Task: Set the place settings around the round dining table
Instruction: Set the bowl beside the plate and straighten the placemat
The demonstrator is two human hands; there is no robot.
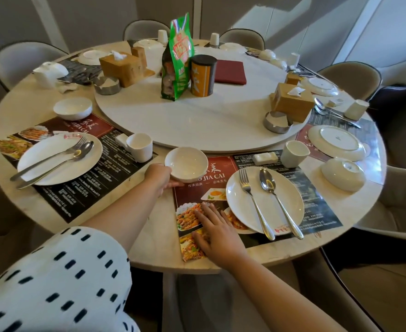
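- Two bare hands reach over the near side of the round, pale stone dining table (149,250).
- The left hand (158,176) curls around the near side of a small, round white bowl (187,164) and holds it.
- The bowl sits the right way up at the top left corner of a red and black paper place mat (316,204), just beside the big white turning disc (197,121).
- The right hand (217,230) lies flat on the food pictures of that mat, with its fingers straight and nothing in it.
- Just beside this hand sits a round white plate (237,204) (a silver fork (253,200) and a silver spoon (267,179) lie side by side on it).
- Behind the plate stand a small white cup (294,153) and a little white chopstick rest (266,158).
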